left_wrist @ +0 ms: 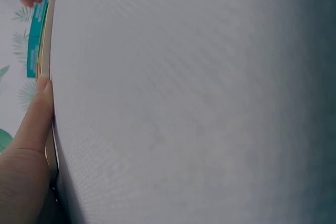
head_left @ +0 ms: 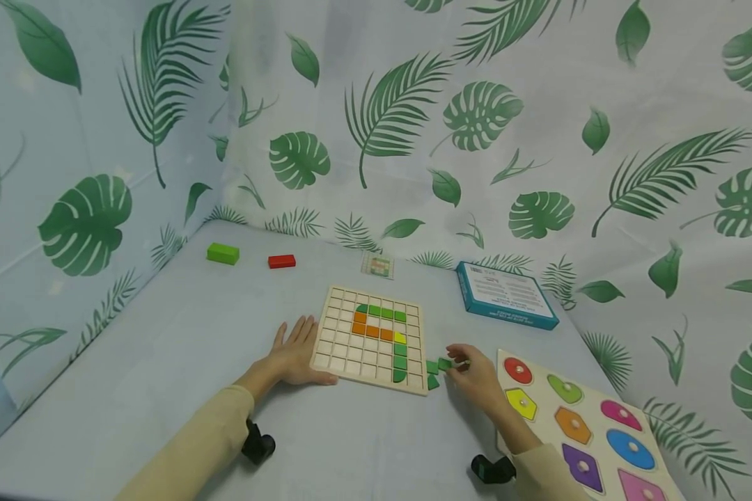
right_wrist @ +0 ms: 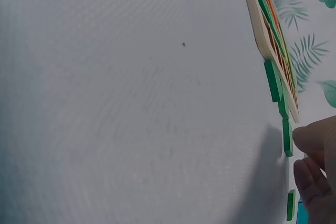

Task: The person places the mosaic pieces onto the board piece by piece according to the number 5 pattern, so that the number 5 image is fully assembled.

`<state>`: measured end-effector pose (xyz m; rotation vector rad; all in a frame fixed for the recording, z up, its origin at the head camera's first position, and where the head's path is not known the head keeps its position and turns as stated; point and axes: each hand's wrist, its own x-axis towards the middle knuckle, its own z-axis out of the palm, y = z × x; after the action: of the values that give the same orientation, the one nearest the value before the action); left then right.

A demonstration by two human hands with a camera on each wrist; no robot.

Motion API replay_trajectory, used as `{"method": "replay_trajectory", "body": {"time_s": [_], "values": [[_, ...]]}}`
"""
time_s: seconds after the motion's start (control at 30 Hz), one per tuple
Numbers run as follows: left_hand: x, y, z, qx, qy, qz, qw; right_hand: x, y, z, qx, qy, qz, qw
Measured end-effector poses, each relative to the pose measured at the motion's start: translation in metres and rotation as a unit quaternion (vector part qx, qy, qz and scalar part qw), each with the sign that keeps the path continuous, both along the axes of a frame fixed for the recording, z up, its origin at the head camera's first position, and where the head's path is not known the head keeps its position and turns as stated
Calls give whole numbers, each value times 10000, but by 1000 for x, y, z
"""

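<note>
A light wooden grid board (head_left: 345, 350) lies on the table, with green tiles (head_left: 385, 312), orange tiles (head_left: 372, 332) and a yellow tile (head_left: 400, 338) set in a winding line. My left hand (head_left: 296, 355) lies flat at the board's left edge, fingers spread, its thumb (left_wrist: 41, 98) along the near corner. Off the board's right edge are several loose green tiles (head_left: 433, 382). My right hand (head_left: 476, 379) is right over them, fingers loosely bent, thumb tip at one green tile (right_wrist: 287, 137). Another green tile (right_wrist: 291, 205) shows below its fingers.
A knob puzzle board (head_left: 542, 400) with coloured shapes lies under the right forearm's side. Toward the back are a blue box (head_left: 507, 296), a small pattern card (head_left: 379, 266), a red block (head_left: 282, 261) and a green block (head_left: 223, 253). Leaf-print cloth walls stand behind.
</note>
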<state>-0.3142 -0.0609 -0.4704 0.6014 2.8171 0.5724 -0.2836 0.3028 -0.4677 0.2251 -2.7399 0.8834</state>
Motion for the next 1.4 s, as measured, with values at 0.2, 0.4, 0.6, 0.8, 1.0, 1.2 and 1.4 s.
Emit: {"method": "replay_trajectory", "body": {"time_s": [0.2,0.4,0.6,0.8,1.0,1.2,1.4], "values": [[0,0,-1,3,-22,1,10000,-1,1,-3,-22,-245,-308,9992],[-1,-1,-2,23,2,-21,10000,-2,-1,-7,-63,-306,-518,9982],[1,-1,0,-18,0,-16,10000,-3,-2,-7,-88,-232,-476,9986],[1,0,1,21,-8,-26,10000,-1,-2,-6,-140,-241,-510,9983],[-2,-1,-4,136,-36,-40,9999,0,-2,-3,-180,-265,-507,9982],[-5,-1,-11,58,-26,-48,10000,-1,-9,1,-430,-103,-327,9985],[-2,-1,-4,90,-101,-34,9999,-2,-28,1,-464,302,375,9978]]}}
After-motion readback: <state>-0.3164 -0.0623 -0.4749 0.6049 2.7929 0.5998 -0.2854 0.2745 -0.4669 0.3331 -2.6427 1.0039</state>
